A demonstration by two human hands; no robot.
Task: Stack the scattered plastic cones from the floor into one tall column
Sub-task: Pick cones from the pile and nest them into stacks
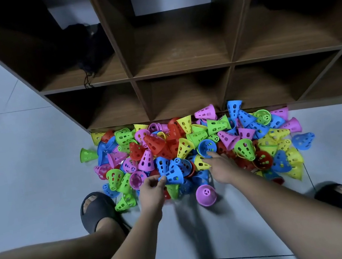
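A heap of perforated plastic cones (191, 146) in blue, pink, green, yellow and red lies on the grey floor against the shelf base. My left hand (151, 190) pinches the rim of a blue cone (172, 172) at the heap's near edge. My right hand (222, 166) reaches into the heap with fingers stretched out, touching a yellow cone (201, 162) just below an upturned blue cone (207, 147). A pink cone (206, 195) lies apart on the floor between my forearms.
A dark wooden cubby shelf (178, 71) rises right behind the heap; a black bundle with cords (89, 50) sits in an upper left compartment. My feet in black slippers stand at left (97, 210) and right (339, 197). Grey tiled floor (25, 177) stretches to the left.
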